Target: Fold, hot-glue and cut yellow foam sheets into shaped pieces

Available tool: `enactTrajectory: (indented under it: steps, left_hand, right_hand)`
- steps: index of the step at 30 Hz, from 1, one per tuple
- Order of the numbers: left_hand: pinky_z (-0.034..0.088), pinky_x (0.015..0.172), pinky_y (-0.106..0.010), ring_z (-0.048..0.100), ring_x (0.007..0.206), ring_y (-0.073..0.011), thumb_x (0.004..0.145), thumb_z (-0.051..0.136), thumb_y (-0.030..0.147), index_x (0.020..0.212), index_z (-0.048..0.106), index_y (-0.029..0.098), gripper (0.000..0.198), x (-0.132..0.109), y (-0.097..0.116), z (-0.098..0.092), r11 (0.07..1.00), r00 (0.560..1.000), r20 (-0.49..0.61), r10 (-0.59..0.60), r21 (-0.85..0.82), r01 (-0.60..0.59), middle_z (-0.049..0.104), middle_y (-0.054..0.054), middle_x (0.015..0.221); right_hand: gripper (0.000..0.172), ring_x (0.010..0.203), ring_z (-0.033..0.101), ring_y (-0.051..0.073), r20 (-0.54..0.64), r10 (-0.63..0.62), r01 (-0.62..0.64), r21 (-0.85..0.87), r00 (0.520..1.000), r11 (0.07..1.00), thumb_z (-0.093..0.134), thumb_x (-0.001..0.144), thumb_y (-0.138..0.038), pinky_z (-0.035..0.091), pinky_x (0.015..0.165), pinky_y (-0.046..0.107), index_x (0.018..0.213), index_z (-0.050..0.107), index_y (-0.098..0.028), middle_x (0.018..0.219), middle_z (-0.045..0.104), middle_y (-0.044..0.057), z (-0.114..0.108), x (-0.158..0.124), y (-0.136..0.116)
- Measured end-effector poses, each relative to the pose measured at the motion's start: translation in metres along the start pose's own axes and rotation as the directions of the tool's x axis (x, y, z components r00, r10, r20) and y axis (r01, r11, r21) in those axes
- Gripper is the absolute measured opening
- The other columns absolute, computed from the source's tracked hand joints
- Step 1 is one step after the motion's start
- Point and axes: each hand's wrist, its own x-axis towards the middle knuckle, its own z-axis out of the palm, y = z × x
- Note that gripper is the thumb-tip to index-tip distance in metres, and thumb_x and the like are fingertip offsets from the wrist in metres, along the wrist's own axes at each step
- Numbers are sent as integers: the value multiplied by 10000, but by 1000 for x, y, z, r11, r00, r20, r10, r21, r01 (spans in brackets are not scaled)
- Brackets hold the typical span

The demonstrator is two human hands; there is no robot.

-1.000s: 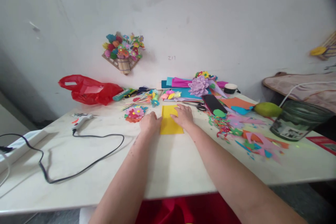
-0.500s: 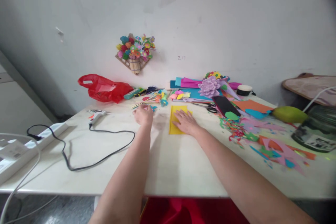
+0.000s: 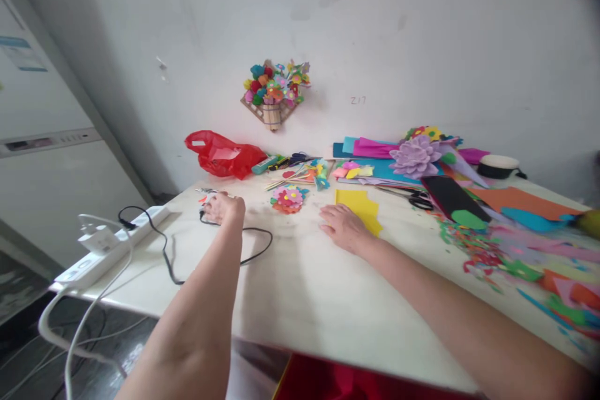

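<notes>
My left hand [image 3: 225, 209] is over the hot glue gun [image 3: 202, 200] on the left of the table, its fingers curled round the body. Most of the gun is hidden under the hand; an orange part and the black cord [image 3: 262, 250] still show. My right hand [image 3: 344, 228] lies flat with its fingers stretched out, by the lower left edge of a yellow sheet [image 3: 359, 205] and partly covering it. Between the two hands, a layered flower cut-out [image 3: 288, 198] in pink and red lies on the table.
A white power strip [image 3: 112, 250] with plugs sits at the left edge. Behind are a red plastic bag [image 3: 225, 155] and thin sticks with small coloured pieces [image 3: 314, 174]. To the right lie black scissors [image 3: 419, 201], a phone [image 3: 452, 197], a purple flower [image 3: 416, 156] and scattered scraps [image 3: 478, 247].
My left hand has moved left from beside the flower cut-out to the glue gun. My right hand has slid off the middle of the yellow sheet to its left. The view has turned left.
</notes>
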Motion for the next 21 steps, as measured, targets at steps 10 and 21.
enactTrajectory:
  steps: [10, 21]
  left_hand:
    - [382, 822, -377, 380, 1127, -308, 684, 519, 296, 1152, 435, 203, 484, 65, -60, 1, 987, 988, 145, 53, 143, -73, 514, -104, 1180]
    - [438, 717, -342, 545, 960, -295, 708, 505, 267, 909, 611, 126, 267, 90, -72, -2, 955, 977, 175, 122, 247, -164, 601, -178, 1013]
  right_hand:
    - [242, 980, 529, 190, 125, -231, 208, 178, 965, 962, 446, 820, -225, 340, 899, 332, 1024, 567, -176, 1034, 608, 82, 24, 47, -86]
    - [627, 1141, 464, 158, 350, -108, -140, 613, 930, 778, 366, 619, 9, 372, 927, 282, 1188, 526, -201, 1239, 512, 27, 38, 88, -99]
